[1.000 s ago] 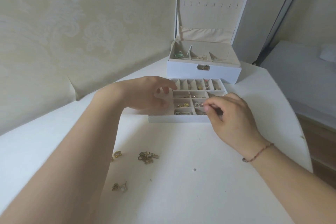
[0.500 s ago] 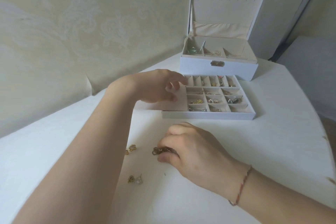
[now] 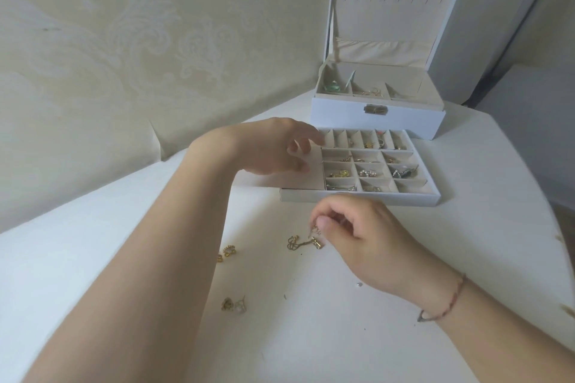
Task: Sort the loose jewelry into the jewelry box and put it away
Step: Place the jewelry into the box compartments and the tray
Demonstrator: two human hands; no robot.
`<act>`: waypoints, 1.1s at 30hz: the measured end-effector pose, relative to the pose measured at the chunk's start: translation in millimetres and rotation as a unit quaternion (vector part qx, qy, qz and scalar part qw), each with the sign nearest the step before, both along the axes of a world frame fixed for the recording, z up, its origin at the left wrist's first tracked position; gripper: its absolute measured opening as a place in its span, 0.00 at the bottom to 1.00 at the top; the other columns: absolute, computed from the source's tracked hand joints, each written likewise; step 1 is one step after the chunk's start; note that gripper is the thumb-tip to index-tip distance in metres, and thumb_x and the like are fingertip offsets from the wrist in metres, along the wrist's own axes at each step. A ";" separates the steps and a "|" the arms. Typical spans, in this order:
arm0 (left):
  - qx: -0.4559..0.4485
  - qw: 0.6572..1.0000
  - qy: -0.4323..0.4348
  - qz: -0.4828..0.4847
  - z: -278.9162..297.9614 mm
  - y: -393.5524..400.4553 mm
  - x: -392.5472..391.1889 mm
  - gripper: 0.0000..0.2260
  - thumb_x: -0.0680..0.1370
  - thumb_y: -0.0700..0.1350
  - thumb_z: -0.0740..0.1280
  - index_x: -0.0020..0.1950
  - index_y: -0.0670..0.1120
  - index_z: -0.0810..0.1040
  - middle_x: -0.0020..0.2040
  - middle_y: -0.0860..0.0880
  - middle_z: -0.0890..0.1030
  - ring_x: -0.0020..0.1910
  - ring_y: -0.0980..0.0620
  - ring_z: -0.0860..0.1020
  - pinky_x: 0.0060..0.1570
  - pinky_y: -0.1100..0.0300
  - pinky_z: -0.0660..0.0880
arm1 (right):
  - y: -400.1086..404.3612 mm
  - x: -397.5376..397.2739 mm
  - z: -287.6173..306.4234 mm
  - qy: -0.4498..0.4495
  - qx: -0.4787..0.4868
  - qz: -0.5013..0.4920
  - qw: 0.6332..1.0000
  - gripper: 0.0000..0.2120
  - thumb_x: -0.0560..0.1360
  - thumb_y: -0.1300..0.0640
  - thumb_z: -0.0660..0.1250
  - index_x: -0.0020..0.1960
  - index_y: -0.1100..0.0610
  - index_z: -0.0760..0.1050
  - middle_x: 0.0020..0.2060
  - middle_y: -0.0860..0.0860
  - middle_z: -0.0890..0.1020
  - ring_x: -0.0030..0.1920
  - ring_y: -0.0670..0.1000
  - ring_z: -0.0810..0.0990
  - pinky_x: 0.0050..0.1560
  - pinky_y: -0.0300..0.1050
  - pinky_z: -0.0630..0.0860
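While the left hand [image 3: 273,149] hovers over the near-left corner of a shallow white divided tray with a beige lining [image 3: 357,197], its fingers hang loosely curled and hold nothing. The fingertips sit above the tray's wide undivided section on the left. The remaining small square and narrow compartments hold little gold, silver and dark pieces of jewelry, too small to tell apart.

The right hand [image 3: 367,236], with a thin red and brown cord bracelet [image 3: 448,305] at the wrist, is just in front of the tray. Its thumb and forefinger pinch a small gold chain-like piece of jewelry [image 3: 306,241], which dangles from the fingertips down to the white tabletop [image 3: 311,336]; its lower end appears to touch the surface.

More loose jewelry lies on the table to the left of that piece: a pair of small gold ornaments [image 3: 228,250] beside the left forearm, and nearer the viewer a gold floral earring next to a clear crystal one [image 3: 233,305]. A tiny pale bead [image 3: 359,284] lies just by the right wrist.

Behind the tray stands the white rectangular jewelry box with a brass clasp [image 3: 376,116], lid raised upright. Its beige interior holds a pale green item in the left compartment and gold rings in the middle one. A cream patterned wall [image 3: 124,40] runs behind the table.
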State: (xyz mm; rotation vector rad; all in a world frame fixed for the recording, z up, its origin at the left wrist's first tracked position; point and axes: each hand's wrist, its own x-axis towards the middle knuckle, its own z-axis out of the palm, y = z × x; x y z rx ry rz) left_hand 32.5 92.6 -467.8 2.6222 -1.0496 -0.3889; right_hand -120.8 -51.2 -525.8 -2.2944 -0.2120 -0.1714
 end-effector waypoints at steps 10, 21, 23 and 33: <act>0.001 1.000 0.002 0.000 0.8 0.1 -0.8 0.20 0.78 0.51 0.68 0.68 0.62 0.69 0.58 0.59 0.76 0.59 0.57 0.74 0.63 0.51 0.72 | -5.2 5.3 6.0 0.136 0.290 -0.040 0.946 0.12 0.81 0.65 0.55 0.48 0.57 0.76 0.34 0.51 0.78 0.29 0.48 0.72 0.29 0.39 0.67; 0.004 1.000 -0.004 -0.001 -0.2 -0.9 -0.2 0.20 0.77 0.51 0.69 0.69 0.61 0.70 0.59 0.58 0.76 0.59 0.56 0.75 0.63 0.50 0.72 | 9.8 -11.2 6.7 -0.006 -0.240 0.018 0.971 0.07 0.79 0.45 0.60 0.46 0.47 0.68 0.43 0.42 0.71 0.45 0.44 0.70 0.45 0.43 0.69; 0.005 1.000 -0.005 0.001 -0.4 -0.9 -0.7 0.20 0.77 0.52 0.69 0.69 0.61 0.70 0.59 0.59 0.76 0.59 0.56 0.74 0.63 0.50 0.72 | 3.2 -9.0 4.9 -0.011 -0.216 0.037 0.976 0.08 0.80 0.51 0.60 0.43 0.48 0.66 0.39 0.41 0.70 0.41 0.42 0.68 0.42 0.39 0.68; 0.014 1.000 -0.004 0.003 -2.2 -0.3 0.2 0.19 0.78 0.51 0.67 0.68 0.62 0.70 0.59 0.59 0.75 0.60 0.55 0.74 0.63 0.51 0.71 | -48.5 8.2 30.8 0.199 0.679 -0.109 0.698 0.18 0.79 0.53 0.55 0.31 0.52 0.59 0.25 0.48 0.64 0.21 0.46 0.61 0.18 0.37 0.55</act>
